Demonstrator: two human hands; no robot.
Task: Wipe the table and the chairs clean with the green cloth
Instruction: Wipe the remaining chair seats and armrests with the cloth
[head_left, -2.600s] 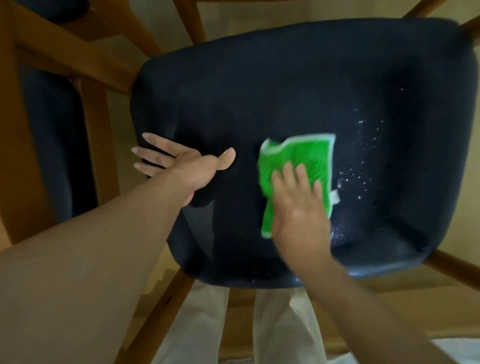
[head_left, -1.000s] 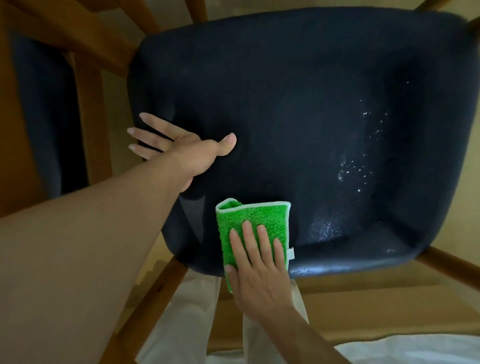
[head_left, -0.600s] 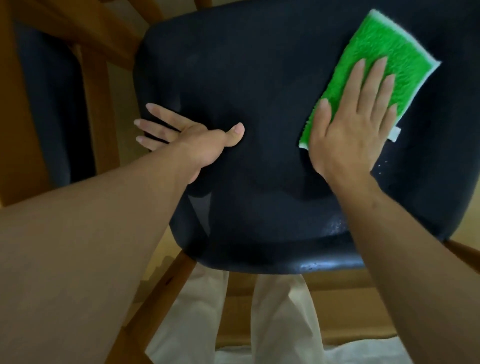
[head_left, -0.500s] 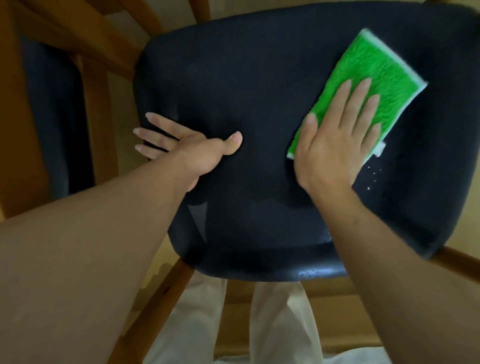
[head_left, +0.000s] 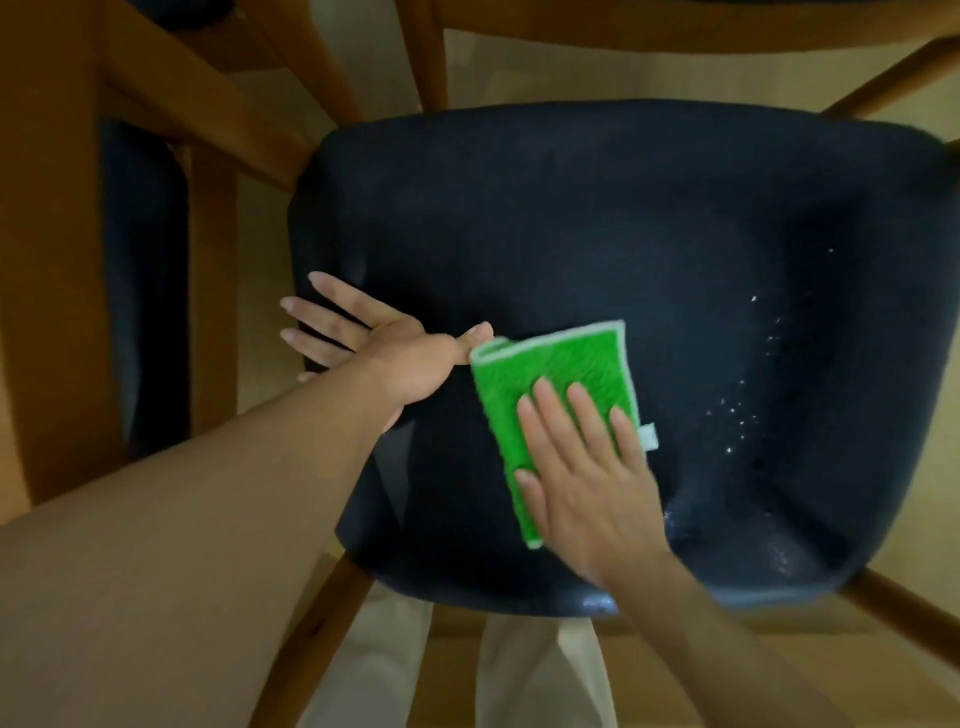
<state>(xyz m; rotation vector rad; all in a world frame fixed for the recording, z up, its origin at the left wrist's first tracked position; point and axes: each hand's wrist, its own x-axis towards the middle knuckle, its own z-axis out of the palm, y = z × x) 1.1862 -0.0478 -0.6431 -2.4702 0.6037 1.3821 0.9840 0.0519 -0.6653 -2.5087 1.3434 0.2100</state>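
Pressing flat on the green cloth (head_left: 550, 384), the right hand (head_left: 582, 478) lies palm down with its four fingers straight and slightly spread, the thumb stretched along the cloth's left edge. Nothing is gripped; the hand simply bears down on the fabric. Its forearm runs in from the lower right corner.

The cloth sits folded near the middle of the dark chair seat (head_left: 597, 218), a pale border showing along its top and right edges and a small white tag (head_left: 648, 435) poking out at the right side, just beside the little finger.

The left hand (head_left: 395, 358) rests on the seat's left portion, fingers straight and fanned out toward the seat's left edge, thumb pointing right so that its tip comes close to the cloth's upper left corner; whether the two touch is hard to say. This hand holds nothing either. Its bare forearm crosses the lower left of the view.

White specks (head_left: 743, 415) are scattered on the seat to the right of the cloth, well apart from both hands. Wooden chair legs (head_left: 317, 634) splay out below the seat, and light trouser legs (head_left: 535, 670) show beneath its front edge.
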